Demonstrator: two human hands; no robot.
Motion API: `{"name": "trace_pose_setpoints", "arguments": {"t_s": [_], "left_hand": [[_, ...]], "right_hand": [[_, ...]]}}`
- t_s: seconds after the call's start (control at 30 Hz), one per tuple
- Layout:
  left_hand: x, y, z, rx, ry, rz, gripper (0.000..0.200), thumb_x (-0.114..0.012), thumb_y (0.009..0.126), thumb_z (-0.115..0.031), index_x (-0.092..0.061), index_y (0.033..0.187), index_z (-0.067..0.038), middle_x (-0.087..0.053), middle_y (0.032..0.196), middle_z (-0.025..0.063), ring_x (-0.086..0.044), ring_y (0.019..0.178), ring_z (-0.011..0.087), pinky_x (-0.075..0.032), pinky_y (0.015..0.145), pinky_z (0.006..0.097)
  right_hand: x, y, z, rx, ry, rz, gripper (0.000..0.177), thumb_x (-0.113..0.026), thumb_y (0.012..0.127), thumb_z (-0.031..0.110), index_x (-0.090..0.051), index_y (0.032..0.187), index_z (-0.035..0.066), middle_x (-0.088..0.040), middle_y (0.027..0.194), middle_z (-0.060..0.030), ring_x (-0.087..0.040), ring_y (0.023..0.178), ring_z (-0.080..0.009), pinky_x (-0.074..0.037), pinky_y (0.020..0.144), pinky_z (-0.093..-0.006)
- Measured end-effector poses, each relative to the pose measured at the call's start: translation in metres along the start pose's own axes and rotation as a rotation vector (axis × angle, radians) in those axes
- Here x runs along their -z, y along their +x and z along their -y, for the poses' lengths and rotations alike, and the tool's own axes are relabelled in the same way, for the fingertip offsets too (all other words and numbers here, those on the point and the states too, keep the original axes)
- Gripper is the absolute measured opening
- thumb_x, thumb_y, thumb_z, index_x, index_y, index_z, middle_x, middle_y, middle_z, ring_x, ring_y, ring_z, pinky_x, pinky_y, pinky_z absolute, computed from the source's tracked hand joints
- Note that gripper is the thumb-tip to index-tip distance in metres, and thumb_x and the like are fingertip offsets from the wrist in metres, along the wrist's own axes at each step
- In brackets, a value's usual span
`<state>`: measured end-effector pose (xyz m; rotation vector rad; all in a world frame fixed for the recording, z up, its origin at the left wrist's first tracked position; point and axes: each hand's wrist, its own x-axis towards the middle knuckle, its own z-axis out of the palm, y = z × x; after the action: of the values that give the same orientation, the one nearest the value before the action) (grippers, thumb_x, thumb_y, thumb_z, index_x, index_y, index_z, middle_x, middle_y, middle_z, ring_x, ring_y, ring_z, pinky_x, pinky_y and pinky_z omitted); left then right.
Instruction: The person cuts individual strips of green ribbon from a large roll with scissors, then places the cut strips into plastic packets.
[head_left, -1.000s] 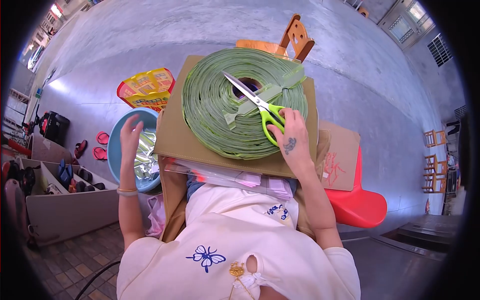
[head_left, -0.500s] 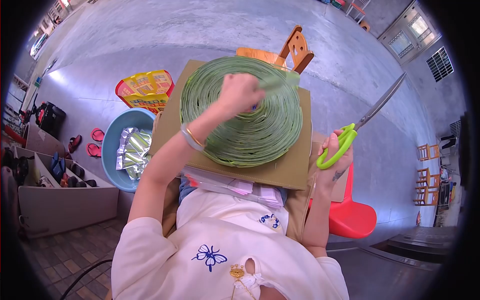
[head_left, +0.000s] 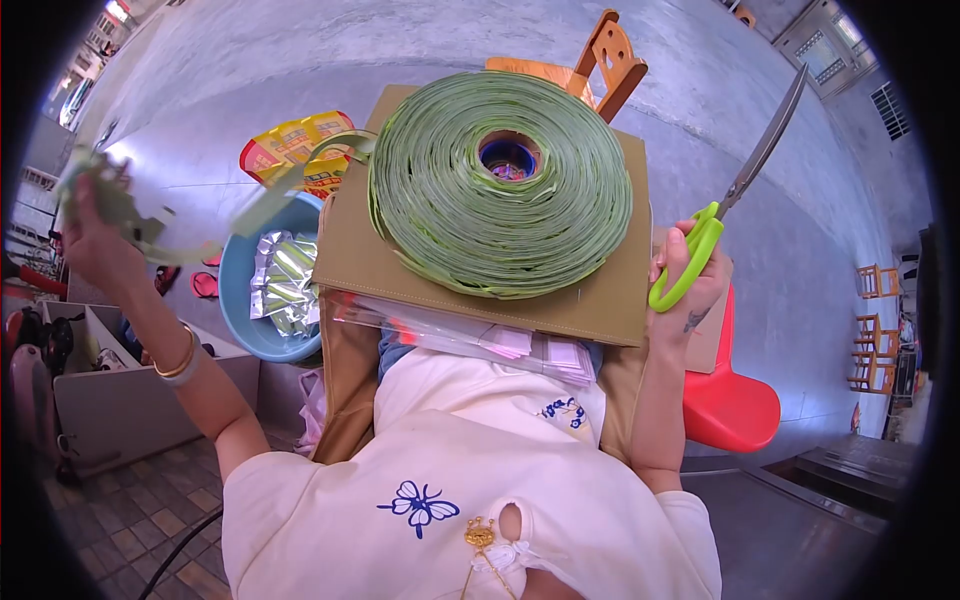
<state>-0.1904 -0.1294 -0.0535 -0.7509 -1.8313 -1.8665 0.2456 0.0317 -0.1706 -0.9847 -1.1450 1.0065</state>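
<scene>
Swung out from over the green roll (head_left: 430, 225) to the far left, my left grip (head_left: 100, 245) pinches its strip (head_left: 272, 197), the bunched end too blurred to make out; my right grip (head_left: 700, 275), wrapped round scissors (head_left: 742, 181), is partly hidden by them; the roll lies on a brown board (head_left: 600, 315)

I can pass over the green roll (head_left: 440, 200). Left of it, the strip (head_left: 280, 188) stretched toward the left hand (head_left: 98, 240) blocks; right, scissors (head_left: 737, 188) jut outward; beyond, wooden chair (head_left: 622, 75) back stands up.
</scene>
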Motion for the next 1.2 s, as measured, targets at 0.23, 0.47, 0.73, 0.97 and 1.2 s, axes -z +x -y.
{"name": "trace_pose_setpoints", "arguments": {"t_s": [0.23, 0.47, 0.73, 0.97, 1.2], "left_hand": [[-0.021, -0.095, 0.042, -0.223, 0.544, 1.247, 0.067, -0.069, 0.075, -0.028, -0.04, 0.129, -0.001, -0.049, 0.124, 0.0204, -0.049, 0.113, 0.0363, -0.039, 0.092, 0.0369], [-0.073, -0.153, 0.043, -0.273, 0.5, 1.53, 0.115, -0.079, 0.056, -0.023, -0.004, 0.141, -0.005, -0.026, 0.141, 0.0194, -0.02, 0.132, 0.0358, -0.016, 0.106, 0.0513], [-0.053, -0.155, 0.04, -0.76, 0.265, 1.225, 0.049, -0.074, 0.057, -0.01, -0.056, 0.103, -0.007, -0.051, 0.107, 0.0094, -0.045, 0.109, 0.0297, -0.034, 0.095, 0.0437], [-0.049, -0.186, 0.041, -0.738, 0.133, 1.305, 0.036, -0.075, 0.054, -0.01, -0.058, 0.086, -0.007, -0.053, 0.09, 0.0056, -0.05, 0.09, 0.0256, -0.036, 0.086, 0.0417], [-0.047, -0.21, 0.024, -0.725, 0.116, 1.372, 0.021, -0.072, 0.062, -0.012, -0.056, 0.073, -0.006, -0.056, 0.07, 0.0042, -0.053, 0.084, 0.0197, -0.036, 0.085, 0.0387]], "right_hand": [[0.005, 0.0, 0.003, 0.027, -0.027, -0.034, 0.01, -0.059, 0.082, 0.007, -0.054, 0.088, 0.002, -0.051, 0.069, 0.0, -0.044, 0.047, -0.0032, -0.035, 0.041, -0.0179], [0.008, -0.002, 0.004, 0.008, 0.026, -0.056, 0.009, -0.058, 0.082, 0.006, -0.053, 0.089, 0.002, -0.05, 0.069, -0.0006, -0.045, 0.049, -0.0042, -0.037, 0.041, -0.0179], [0.006, -0.002, 0.002, 0.006, 0.057, -0.03, 0.008, -0.056, 0.083, 0.004, -0.053, 0.089, 0.002, -0.049, 0.068, -0.0005, -0.044, 0.05, -0.0041, -0.037, 0.041, -0.0176], [0.007, -0.004, 0.002, -0.006, 0.055, -0.009, 0.009, -0.058, 0.083, 0.006, -0.053, 0.089, 0.002, -0.051, 0.069, -0.0006, -0.045, 0.049, -0.0041, -0.037, 0.04, -0.0185], [0.009, -0.003, -0.002, -0.003, 0.067, -0.003, 0.009, -0.059, 0.082, 0.007, -0.053, 0.088, 0.003, -0.051, 0.069, -0.0003, -0.046, 0.048, -0.0036, -0.037, 0.04, -0.0183]]}}
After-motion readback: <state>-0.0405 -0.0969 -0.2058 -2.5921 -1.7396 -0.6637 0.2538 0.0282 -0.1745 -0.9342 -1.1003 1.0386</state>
